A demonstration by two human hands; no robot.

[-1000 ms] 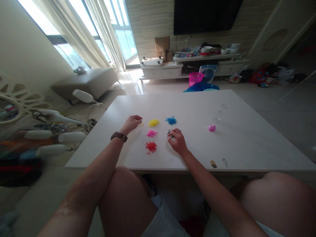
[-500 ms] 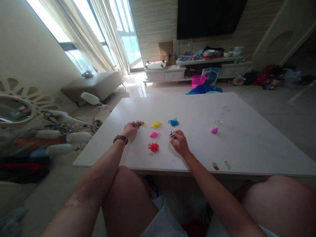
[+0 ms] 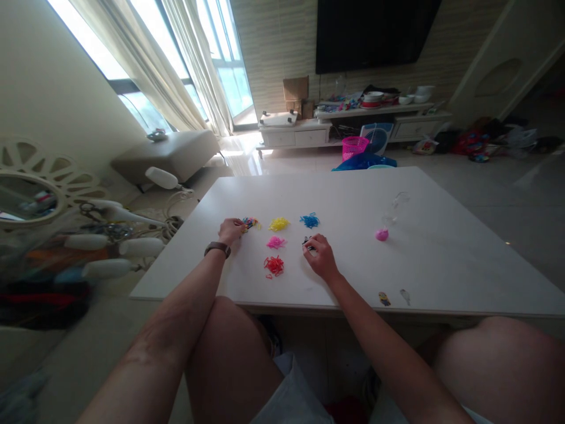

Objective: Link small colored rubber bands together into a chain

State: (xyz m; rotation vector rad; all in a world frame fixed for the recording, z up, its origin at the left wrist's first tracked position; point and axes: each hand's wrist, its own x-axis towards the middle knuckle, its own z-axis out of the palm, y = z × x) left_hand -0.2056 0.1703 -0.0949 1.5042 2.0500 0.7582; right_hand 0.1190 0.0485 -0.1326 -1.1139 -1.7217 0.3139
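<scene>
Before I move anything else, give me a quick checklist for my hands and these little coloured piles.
1. Left hand at the mixed pile: ok, fingertips at its near-left side.
2. Right hand at the black pile: ok, partly covering it.
3. Yellow pile, blue pile, pink pile and red pile apart: ok, gaps show between them.
4. Red pile fully gathered: not ok, a loose piece lies at its near edge.
5. Piece pinched in either hand: cannot tell, too small to see.
</scene>
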